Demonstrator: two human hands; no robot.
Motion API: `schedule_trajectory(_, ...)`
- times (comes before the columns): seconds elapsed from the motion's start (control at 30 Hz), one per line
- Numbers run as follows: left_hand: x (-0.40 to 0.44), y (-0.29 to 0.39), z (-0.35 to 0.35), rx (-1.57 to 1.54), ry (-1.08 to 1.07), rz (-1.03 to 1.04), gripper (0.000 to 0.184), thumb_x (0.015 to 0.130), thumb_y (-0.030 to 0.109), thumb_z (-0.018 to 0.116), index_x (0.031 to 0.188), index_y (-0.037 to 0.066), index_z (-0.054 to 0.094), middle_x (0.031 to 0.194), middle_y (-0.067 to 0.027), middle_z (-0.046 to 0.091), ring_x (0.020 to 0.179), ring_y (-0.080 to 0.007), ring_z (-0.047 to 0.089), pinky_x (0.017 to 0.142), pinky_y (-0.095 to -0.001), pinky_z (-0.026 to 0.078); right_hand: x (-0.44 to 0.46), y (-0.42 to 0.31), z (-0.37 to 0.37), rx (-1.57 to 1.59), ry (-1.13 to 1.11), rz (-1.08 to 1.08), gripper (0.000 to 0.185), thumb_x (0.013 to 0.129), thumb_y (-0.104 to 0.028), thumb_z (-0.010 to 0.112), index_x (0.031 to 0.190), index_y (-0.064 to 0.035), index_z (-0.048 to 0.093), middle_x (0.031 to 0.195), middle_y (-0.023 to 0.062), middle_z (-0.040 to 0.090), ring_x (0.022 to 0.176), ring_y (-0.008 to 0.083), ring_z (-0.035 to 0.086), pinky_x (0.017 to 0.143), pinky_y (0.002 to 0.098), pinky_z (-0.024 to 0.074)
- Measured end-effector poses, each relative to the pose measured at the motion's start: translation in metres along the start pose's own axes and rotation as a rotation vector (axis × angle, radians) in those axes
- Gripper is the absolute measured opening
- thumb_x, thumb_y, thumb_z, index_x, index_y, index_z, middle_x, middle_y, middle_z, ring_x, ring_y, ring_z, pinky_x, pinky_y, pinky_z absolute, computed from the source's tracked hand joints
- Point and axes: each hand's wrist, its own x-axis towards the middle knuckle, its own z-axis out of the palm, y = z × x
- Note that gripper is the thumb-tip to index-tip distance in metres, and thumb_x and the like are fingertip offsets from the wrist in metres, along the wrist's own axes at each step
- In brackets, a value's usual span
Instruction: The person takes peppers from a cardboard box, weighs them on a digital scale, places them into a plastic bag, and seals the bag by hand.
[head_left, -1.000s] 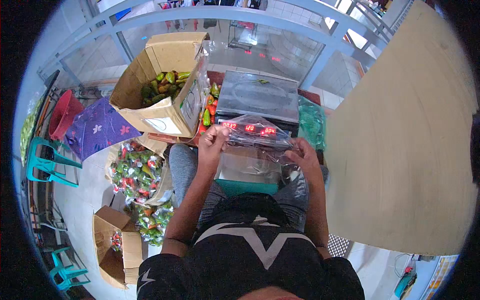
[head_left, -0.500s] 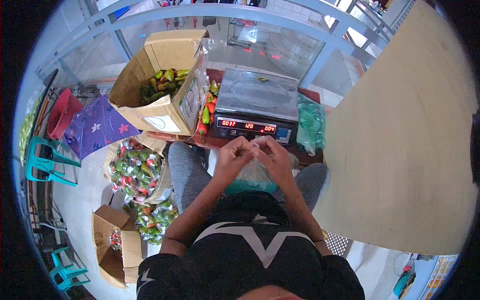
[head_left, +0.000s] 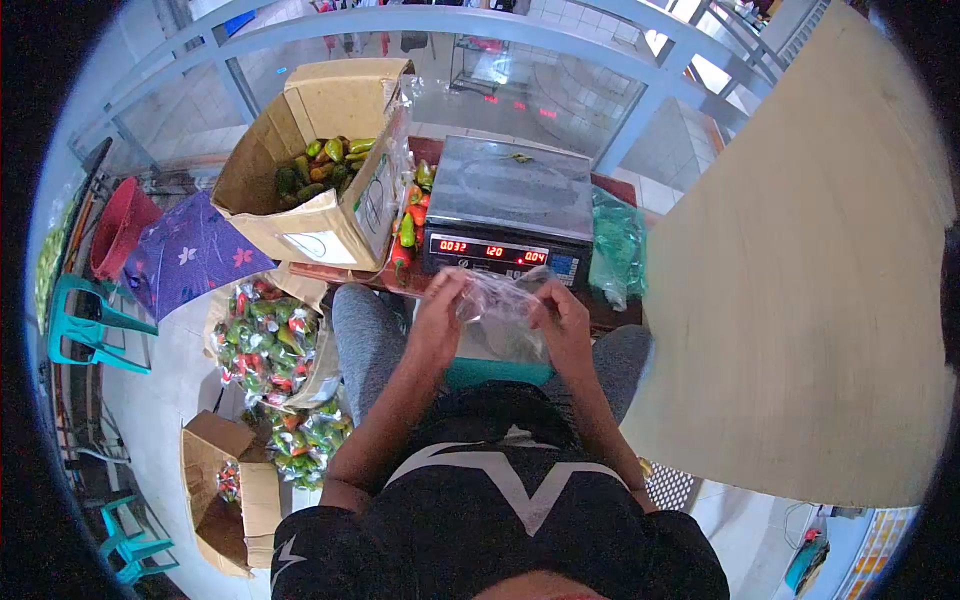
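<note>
A clear plastic bag (head_left: 495, 292) is stretched between my two hands in front of the scale. My left hand (head_left: 446, 300) pinches its left side, and my right hand (head_left: 560, 312) grips the right side. The bag looks empty, its mouth spread apart at the top. Just beyond stands a digital scale (head_left: 515, 185) with lit red figures and a small green scrap on its metal plate. Red and green peppers (head_left: 408, 225) lie in a row along the scale's left side. On its right is a crumpled green plastic bag (head_left: 618, 245).
A cardboard box (head_left: 290, 225) of green peppers stands left of the scale. Bagged peppers (head_left: 265, 335) fill an open container on the floor at left, beside another cardboard box (head_left: 262, 510). A large wooden board (head_left: 790, 300) blocks the right side. A purple umbrella (head_left: 195, 255) lies at left.
My hands were close together, fingers meeting at the bag's edge. They have now moved apart sideways, pulling the bag's mouth wide between them.
</note>
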Motion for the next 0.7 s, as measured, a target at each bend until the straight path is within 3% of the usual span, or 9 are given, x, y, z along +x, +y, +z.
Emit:
schedule_trajectory(0.1, 0.002, -0.001, -0.011, -0.027, 0.049, -0.053, 0.013, 0.095, 0.024, 0.055, 0.087, 0.013, 0.056, 0.084, 0.0033, 0.058, 0.079, -0.008, 0.055, 0.073, -0.0228, 0.043, -0.009, 0.016, 0.0, -0.239, -0.049, -0.057, 0.013, 0.086, -0.011, 0.062, 0.09, -0.0022, 0.053, 0.077, 0.0025, 0.054, 0.071, 0.0101, 0.053, 0.063, 0.0258, 0.0437)
schedule_trajectory(0.2, -0.004, -0.003, 0.003, 0.081, 0.011, -0.038, 0.015, 0.096, 0.024, 0.054, 0.087, 0.011, 0.056, 0.081, 0.0031, 0.058, 0.076, -0.0069, 0.054, 0.069, -0.0238, 0.043, -0.015, 0.007, 0.001, -0.104, -0.048, 0.039, 0.027, 0.079, -0.008, 0.067, 0.103, -0.0039, 0.056, 0.088, 0.0072, 0.059, 0.076, 0.0169, 0.06, 0.072, 0.0315, 0.0491)
schedule_trajectory(0.3, -0.012, 0.004, 0.017, 0.396, -0.06, 0.07, 0.018, 0.096, 0.023, 0.054, 0.087, 0.008, 0.056, 0.079, 0.0029, 0.056, 0.072, -0.0052, 0.052, 0.064, -0.0236, 0.042, -0.013, -0.008, -0.003, 0.037, 0.033, -0.102, 0.035, 0.079, -0.012, 0.069, 0.11, -0.0062, 0.055, 0.098, 0.0078, 0.06, 0.08, 0.019, 0.062, 0.074, 0.0321, 0.0498)
schedule_trajectory(0.4, -0.011, -0.008, 0.012, 0.701, -0.129, 0.216, 0.018, 0.095, 0.021, 0.056, 0.087, 0.005, 0.055, 0.076, 0.0028, 0.054, 0.07, -0.0041, 0.048, 0.061, -0.0225, 0.04, -0.009, -0.015, -0.008, 0.119, -0.053, -0.156, 0.038, 0.078, -0.016, 0.071, 0.111, -0.0062, 0.055, 0.1, 0.0085, 0.061, 0.084, 0.0194, 0.063, 0.073, 0.0313, 0.0503)
schedule_trajectory(0.47, -0.014, -0.01, 0.017, 0.791, -0.176, 0.259, 0.017, 0.094, 0.019, 0.058, 0.086, 0.005, 0.055, 0.074, 0.0029, 0.052, 0.069, -0.0043, 0.047, 0.061, -0.0219, 0.039, -0.012, -0.017, -0.004, -0.015, -0.098, -0.114, 0.034, 0.08, -0.017, 0.07, 0.108, -0.005, 0.055, 0.098, 0.0082, 0.061, 0.083, 0.0189, 0.063, 0.072, 0.0311, 0.0503)
schedule_trajectory(0.6, -0.022, 0.002, 0.025, 0.742, -0.271, 0.057, 0.017, 0.088, 0.019, 0.065, 0.087, 0.005, 0.055, 0.077, 0.0013, 0.056, 0.072, -0.0053, 0.051, 0.065, -0.0227, 0.042, -0.014, -0.003, -0.005, -0.243, -0.211, 0.071, 0.026, 0.082, -0.016, 0.067, 0.102, -0.0026, 0.056, 0.092, 0.0076, 0.061, 0.082, 0.0183, 0.063, 0.072, 0.0315, 0.0507)
schedule_trajectory(0.7, -0.025, 0.009, 0.024, 0.941, -0.356, 0.04, 0.018, 0.082, 0.016, 0.068, 0.087, 0.004, 0.055, 0.076, 0.0, 0.056, 0.072, -0.0073, 0.051, 0.064, -0.0239, 0.043, -0.018, -0.003, -0.011, -0.071, -0.079, 0.06, 0.015, 0.085, -0.013, 0.063, 0.093, -0.0025, 0.056, 0.086, 0.0056, 0.06, 0.077, 0.017, 0.062, 0.069, 0.0297, 0.0509)
